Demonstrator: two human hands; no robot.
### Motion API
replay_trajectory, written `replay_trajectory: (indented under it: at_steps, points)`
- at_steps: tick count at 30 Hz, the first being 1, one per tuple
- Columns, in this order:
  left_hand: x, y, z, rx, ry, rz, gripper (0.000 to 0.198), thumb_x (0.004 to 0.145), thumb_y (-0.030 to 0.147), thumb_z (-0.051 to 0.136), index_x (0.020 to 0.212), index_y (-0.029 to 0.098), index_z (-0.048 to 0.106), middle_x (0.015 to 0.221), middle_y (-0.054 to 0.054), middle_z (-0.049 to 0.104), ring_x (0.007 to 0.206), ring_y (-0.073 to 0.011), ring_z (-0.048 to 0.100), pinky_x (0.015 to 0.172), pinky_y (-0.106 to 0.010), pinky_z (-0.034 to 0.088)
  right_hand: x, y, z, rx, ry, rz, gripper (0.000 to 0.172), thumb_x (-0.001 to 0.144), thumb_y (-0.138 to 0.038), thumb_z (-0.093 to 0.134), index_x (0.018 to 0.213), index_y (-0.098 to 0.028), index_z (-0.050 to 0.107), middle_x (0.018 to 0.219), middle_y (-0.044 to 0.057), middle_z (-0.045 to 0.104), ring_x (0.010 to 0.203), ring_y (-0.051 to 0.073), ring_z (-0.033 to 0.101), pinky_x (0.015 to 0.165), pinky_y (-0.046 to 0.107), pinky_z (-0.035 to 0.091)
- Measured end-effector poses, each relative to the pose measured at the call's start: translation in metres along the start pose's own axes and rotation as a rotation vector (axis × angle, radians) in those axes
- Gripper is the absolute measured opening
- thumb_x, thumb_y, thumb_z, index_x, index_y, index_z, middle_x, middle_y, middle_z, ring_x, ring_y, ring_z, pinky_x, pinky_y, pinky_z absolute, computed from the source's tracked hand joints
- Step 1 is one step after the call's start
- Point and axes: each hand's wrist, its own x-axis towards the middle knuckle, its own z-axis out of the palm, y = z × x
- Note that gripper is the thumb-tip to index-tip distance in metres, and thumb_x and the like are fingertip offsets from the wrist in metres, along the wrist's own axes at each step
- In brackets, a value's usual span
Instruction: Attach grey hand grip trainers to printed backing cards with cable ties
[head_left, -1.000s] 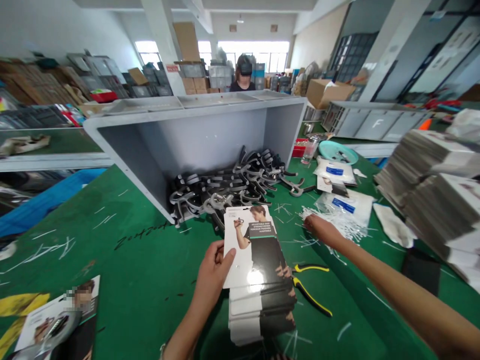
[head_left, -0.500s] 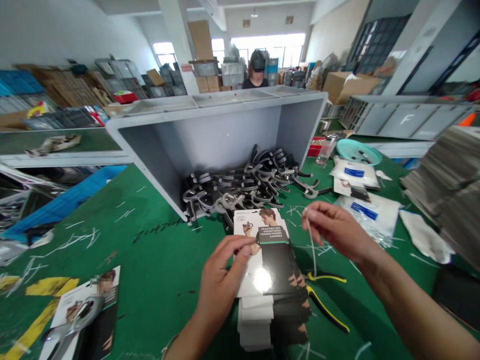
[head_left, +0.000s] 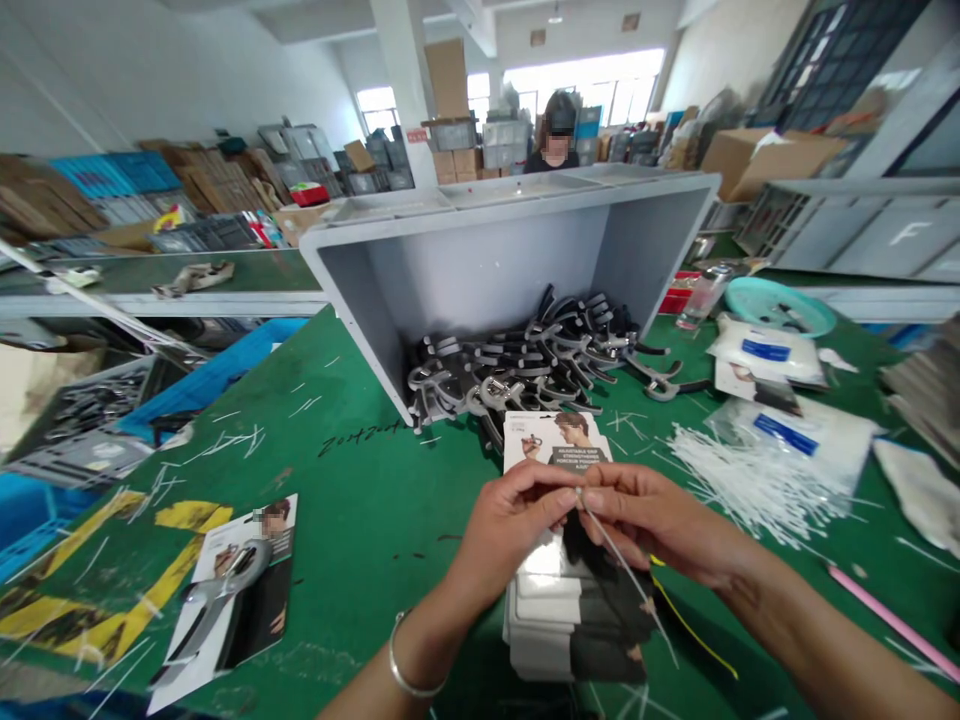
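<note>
A green felt-like bench (head_left: 360,520) fills the lower frame, littered with white offcuts. On it at upper centre lies a large grey box (head_left: 495,250), tipped on its side with its open face to the camera, and a heap of dark, curved hand grippers (head_left: 525,365) spills out of it. Right of centre spreads a loose fan of thin white plastic ties (head_left: 750,480). At lower centre sits a stack of glossy printed cards (head_left: 570,620), rectangular and flat. Above it the left hand (head_left: 510,525) and right hand (head_left: 660,520) meet fingertip to fingertip, both pinching one white tie (head_left: 622,570), which slants down to the right across the stack.
</note>
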Motion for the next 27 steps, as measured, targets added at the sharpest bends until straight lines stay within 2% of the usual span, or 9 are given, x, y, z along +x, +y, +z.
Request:
replay_trajectory:
  at_steps: [5, 8, 10, 12, 15, 17, 19, 23, 27]
  points:
    - [0.002, -0.006, -0.001, 0.047, 0.05, 0.026, 0.011, 0.086, 0.028, 0.07, 0.086, 0.017, 0.072, 0.077, 0.0, 0.064, 0.073, -0.0116, 0.056, 0.07, -0.022, 0.044, 0.0, 0.005, 0.001, -0.002, -0.038, 0.047, 0.024, 0.089, -0.037, 0.068, 0.088, -0.016, 0.058, 0.073, -0.001, 0.065, 0.042, 0.002, 0.044, 0.04, 0.015, 0.03]
    - [0.001, -0.006, -0.003, 0.111, 0.12, 0.035, 0.015, 0.087, 0.031, 0.068, 0.084, 0.017, 0.068, 0.075, 0.0, 0.062, 0.07, -0.012, 0.054, 0.068, -0.023, 0.043, -0.004, 0.012, 0.004, -0.146, -0.021, 0.067, 0.025, 0.088, -0.04, 0.069, 0.09, -0.017, 0.059, 0.076, -0.001, 0.066, 0.042, 0.003, 0.045, 0.039, 0.016, 0.03]
    - [0.0, -0.005, -0.007, 0.203, 0.13, 0.076, 0.018, 0.088, 0.034, 0.066, 0.081, 0.017, 0.065, 0.078, 0.0, 0.062, 0.074, -0.0134, 0.055, 0.071, -0.024, 0.043, -0.01, 0.014, 0.003, -0.319, 0.064, 0.036, 0.025, 0.09, -0.042, 0.065, 0.086, -0.018, 0.062, 0.072, -0.001, 0.065, 0.043, 0.005, 0.047, 0.042, 0.018, 0.034]
    - [-0.002, -0.009, -0.016, 0.33, 0.175, 0.1, 0.019, 0.088, 0.037, 0.065, 0.09, 0.018, 0.065, 0.086, -0.002, 0.063, 0.078, -0.0147, 0.056, 0.074, -0.026, 0.044, -0.018, 0.013, -0.002, -0.504, 0.175, -0.071, 0.024, 0.091, -0.041, 0.064, 0.084, -0.018, 0.067, 0.076, 0.001, 0.066, 0.052, 0.008, 0.053, 0.048, 0.02, 0.041]
    - [-0.003, -0.025, -0.033, 0.53, 0.364, 0.011, 0.041, 0.08, 0.04, 0.073, 0.112, 0.018, 0.061, 0.094, -0.003, 0.063, 0.069, -0.0137, 0.052, 0.068, -0.027, 0.044, -0.028, 0.006, -0.021, -0.604, 0.4, -0.306, 0.019, 0.091, -0.039, 0.065, 0.089, -0.021, 0.071, 0.083, 0.002, 0.07, 0.06, 0.01, 0.06, 0.057, 0.023, 0.048]
    - [-0.003, -0.04, -0.044, 0.492, 0.326, -0.123, 0.042, 0.077, 0.041, 0.074, 0.109, 0.015, 0.063, 0.085, -0.002, 0.063, 0.063, -0.0133, 0.051, 0.063, -0.027, 0.043, -0.029, 0.002, -0.034, -0.505, 0.542, -0.402, 0.016, 0.091, -0.038, 0.065, 0.096, -0.023, 0.069, 0.075, 0.0, 0.069, 0.056, 0.011, 0.061, 0.058, 0.024, 0.051]
    - [-0.005, -0.05, -0.052, 0.323, 0.235, -0.207, 0.033, 0.079, 0.041, 0.07, 0.098, 0.014, 0.066, 0.076, -0.001, 0.064, 0.064, -0.0144, 0.054, 0.061, -0.026, 0.044, -0.024, -0.001, -0.041, -0.379, 0.597, -0.439, 0.015, 0.09, -0.036, 0.067, 0.099, -0.023, 0.067, 0.072, -0.001, 0.07, 0.057, 0.012, 0.064, 0.059, 0.024, 0.053]
    - [-0.013, -0.047, -0.064, 0.129, 0.349, -0.205, 0.026, 0.077, 0.037, 0.073, 0.089, 0.015, 0.067, 0.077, -0.001, 0.068, 0.068, -0.0144, 0.06, 0.062, -0.023, 0.044, 0.001, -0.002, -0.024, -0.201, 0.492, -0.476, 0.014, 0.093, -0.034, 0.064, 0.09, -0.021, 0.059, 0.084, 0.003, 0.073, 0.064, 0.014, 0.069, 0.06, 0.025, 0.056]
    - [-0.036, -0.036, -0.081, 0.049, 0.433, -0.248, 0.028, 0.077, 0.037, 0.076, 0.091, 0.015, 0.064, 0.072, 0.001, 0.066, 0.061, -0.0112, 0.057, 0.057, -0.02, 0.04, 0.036, 0.003, 0.009, -0.19, 0.303, -0.492, 0.015, 0.097, -0.037, 0.056, 0.098, -0.023, 0.051, 0.087, 0.003, 0.072, 0.071, 0.018, 0.073, 0.062, 0.03, 0.06]
